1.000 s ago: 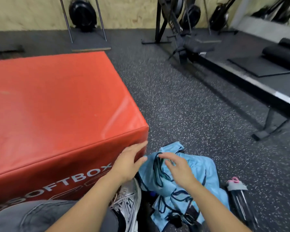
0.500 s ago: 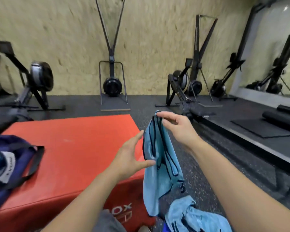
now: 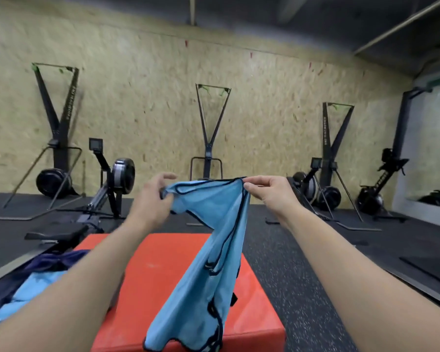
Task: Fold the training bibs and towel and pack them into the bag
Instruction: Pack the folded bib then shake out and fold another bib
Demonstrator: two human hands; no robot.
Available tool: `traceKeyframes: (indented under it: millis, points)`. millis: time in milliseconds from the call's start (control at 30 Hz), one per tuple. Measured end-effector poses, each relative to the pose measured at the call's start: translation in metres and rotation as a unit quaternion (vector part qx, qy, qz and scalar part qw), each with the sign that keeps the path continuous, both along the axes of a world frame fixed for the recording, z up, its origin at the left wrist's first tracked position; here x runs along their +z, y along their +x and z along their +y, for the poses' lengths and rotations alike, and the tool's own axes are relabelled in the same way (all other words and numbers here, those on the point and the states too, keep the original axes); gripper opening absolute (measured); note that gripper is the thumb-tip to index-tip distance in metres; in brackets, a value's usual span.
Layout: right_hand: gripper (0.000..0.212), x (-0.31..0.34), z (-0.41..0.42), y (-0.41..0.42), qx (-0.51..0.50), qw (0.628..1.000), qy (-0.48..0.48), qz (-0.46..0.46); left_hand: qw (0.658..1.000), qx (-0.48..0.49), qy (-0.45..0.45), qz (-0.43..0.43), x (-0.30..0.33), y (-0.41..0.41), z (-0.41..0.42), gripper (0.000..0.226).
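Bib (image 3: 214, 250), light blue w/ dark trim, hangs in the air between both hands, held up at about chest height over the red soft box (image 3: 163, 275). Left hand (image 3: 153, 199) has its grip pinched on the top left corner of the fabric, thumb & curled fingers bunching the cloth; index finger sticks up a bit, blurred. Right hand (image 3: 267, 191) pinches the top right corner at the trim, thumb against fingertips, grip closed on the bib. Top edge runs stretched btw the two hands, slightly sagging; rest of the cloth drops down & twists, its lower hem reaching the near front edge of the box in this view. Can't tell if the hem touches the box.

Bag (image 3: 36, 270), dark navy, lies at the left on the box, partly behind the left forearm, w/ more light blue fabric (image 3: 33, 290) showing in or on it — can't tell which.

Background: black speckled rubber floor (image 3: 290, 275), OSB-type wall (image 3: 150, 97), ski-type machines standing against it, rowing machine (image 3: 107, 189) at left, more machines at right, mirror (image 3: 432, 148) at far right.
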State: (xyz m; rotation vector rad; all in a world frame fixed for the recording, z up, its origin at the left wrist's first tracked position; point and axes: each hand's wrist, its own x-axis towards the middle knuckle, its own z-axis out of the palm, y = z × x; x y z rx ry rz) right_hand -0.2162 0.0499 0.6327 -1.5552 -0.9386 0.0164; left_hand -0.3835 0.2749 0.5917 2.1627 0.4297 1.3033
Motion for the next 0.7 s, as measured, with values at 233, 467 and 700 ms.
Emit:
traceKeyframes:
  millis: [233,467,700]
  points:
    - [0.012,0.005,0.02,-0.021,0.005,0.998,-0.051,-0.047,0.999,0.017,0.04,-0.029,0.085,-0.053,0.018,0.023]
    - [0.02,-0.002,0.032,-0.024,0.018,0.99,-0.121,-0.074,0.994,0.023,0.109,0.012,0.124,-0.068,-0.004,0.018]
    - [0.024,0.009,0.028,-0.051,0.085,0.983,-0.078,-0.14,0.987,0.005,0.152,0.047,0.126,-0.056,-0.025,0.009]
